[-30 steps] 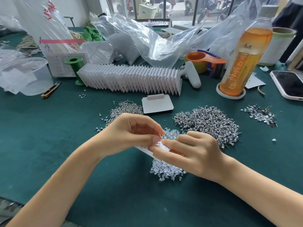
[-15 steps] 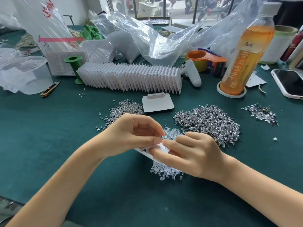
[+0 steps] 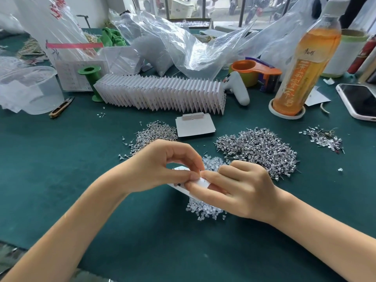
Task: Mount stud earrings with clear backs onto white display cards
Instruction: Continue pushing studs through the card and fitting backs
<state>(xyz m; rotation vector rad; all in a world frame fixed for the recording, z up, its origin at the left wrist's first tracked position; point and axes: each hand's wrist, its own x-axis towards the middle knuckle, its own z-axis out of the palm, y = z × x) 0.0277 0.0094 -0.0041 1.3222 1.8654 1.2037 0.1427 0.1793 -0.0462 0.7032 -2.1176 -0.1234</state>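
We had the white card (image 3: 200, 183) pinched between both hands just above the pile of clear backs (image 3: 205, 210); left hand (image 3: 156, 167) fingers clamped on its edge, right hand (image 3: 242, 190) fingers gripping underneath; best bet was probably keeping the card steady and pushing each back on straight; stud piles (image 3: 258, 147) sat close on the counter (image 3: 61, 180).
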